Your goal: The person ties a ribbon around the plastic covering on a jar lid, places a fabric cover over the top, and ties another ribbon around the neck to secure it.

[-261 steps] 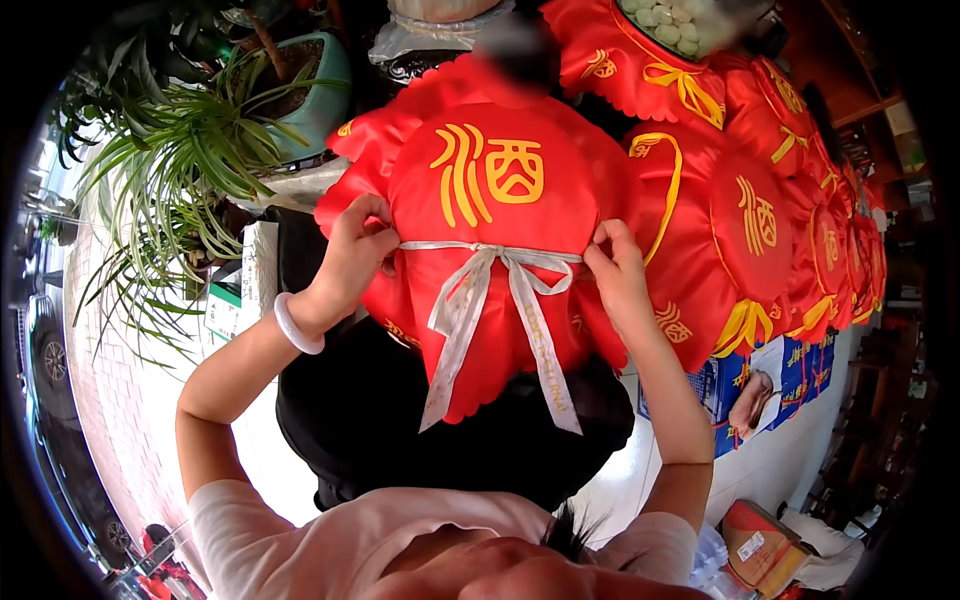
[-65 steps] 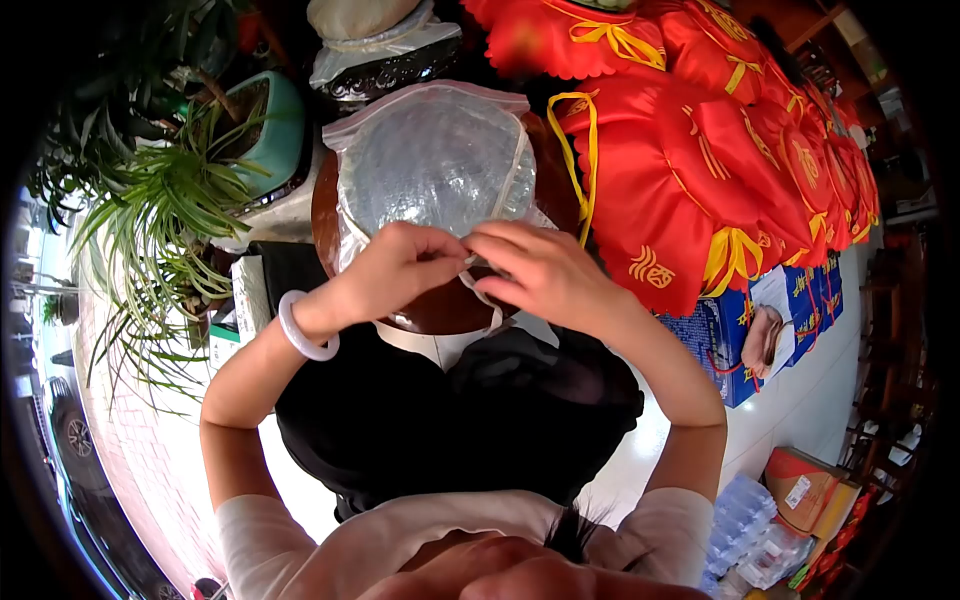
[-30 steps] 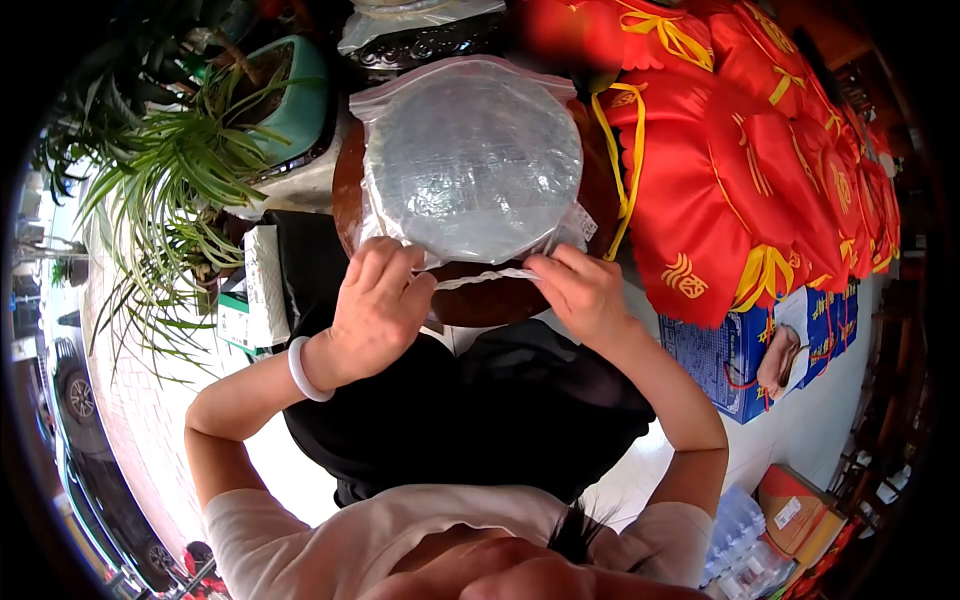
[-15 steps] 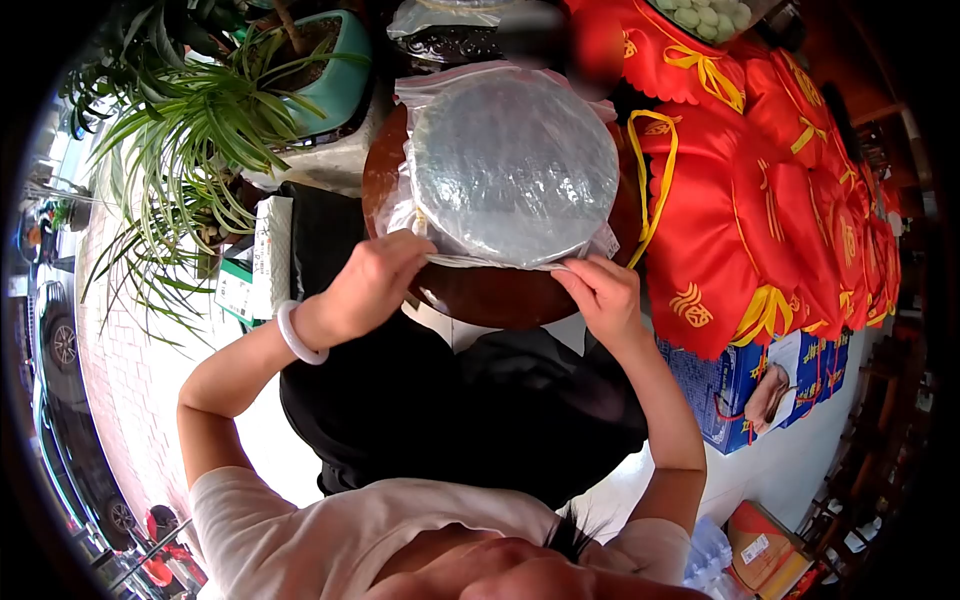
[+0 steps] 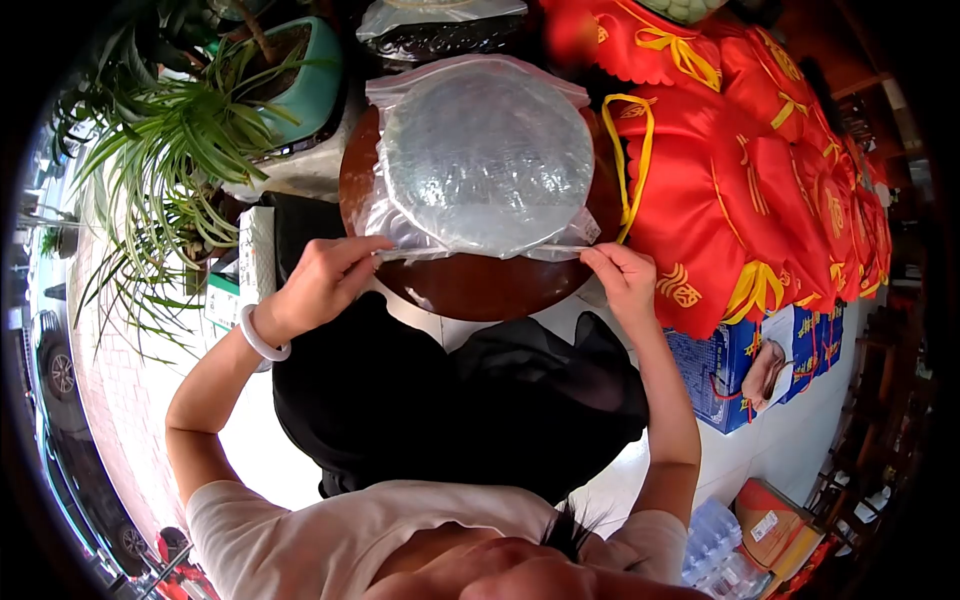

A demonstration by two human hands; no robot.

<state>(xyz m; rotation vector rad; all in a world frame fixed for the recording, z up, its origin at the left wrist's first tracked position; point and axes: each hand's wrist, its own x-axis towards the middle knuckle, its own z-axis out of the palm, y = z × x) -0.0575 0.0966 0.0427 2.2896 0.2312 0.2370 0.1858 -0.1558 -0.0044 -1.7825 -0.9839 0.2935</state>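
At the right of the frame, a small gold emblem near the lower edge of a red cloth cover reads 酒; of the larger gold character above it, folds leave only curved strokes clear. Yellow characters on the blue boxes below cannot be made out, nor can print on the white label at lower right.

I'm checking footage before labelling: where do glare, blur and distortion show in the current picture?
In the head view, glare streaks the plastic bag; the pavement at left looks washed out; a reddish blur sits near the red covers; the car bends along the picture's edge.
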